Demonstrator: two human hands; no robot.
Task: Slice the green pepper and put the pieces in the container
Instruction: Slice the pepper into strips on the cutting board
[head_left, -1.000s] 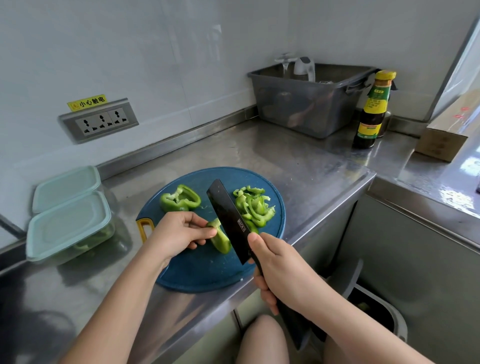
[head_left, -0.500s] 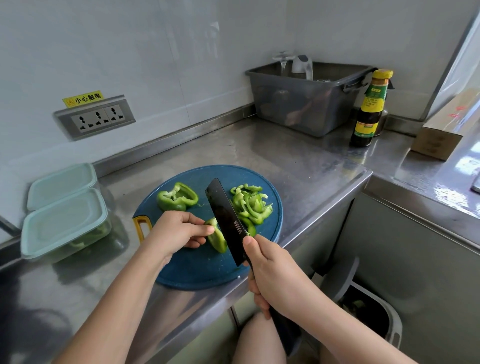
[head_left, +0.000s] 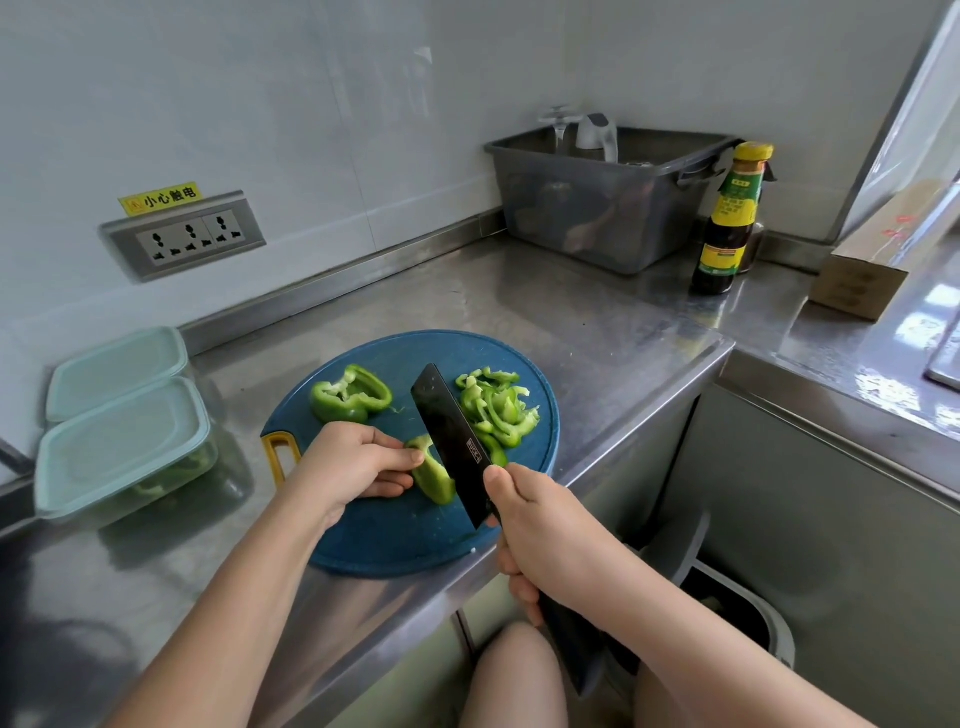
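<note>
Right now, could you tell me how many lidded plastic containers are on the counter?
2. The near container stands left of the blue cutting board; the far container stands directly behind it, by the wall. Others could lie beyond the frame's left edge.

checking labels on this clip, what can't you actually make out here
Head view only.
- Knife handle: wrapped by the right hand.
- Near end of the held pepper piece: covered by the left hand.
- Front container contents: cloudy lid and walls show only green blur.
- Grey tub contents: murky wall.
- Bottle label text: too small.
</note>
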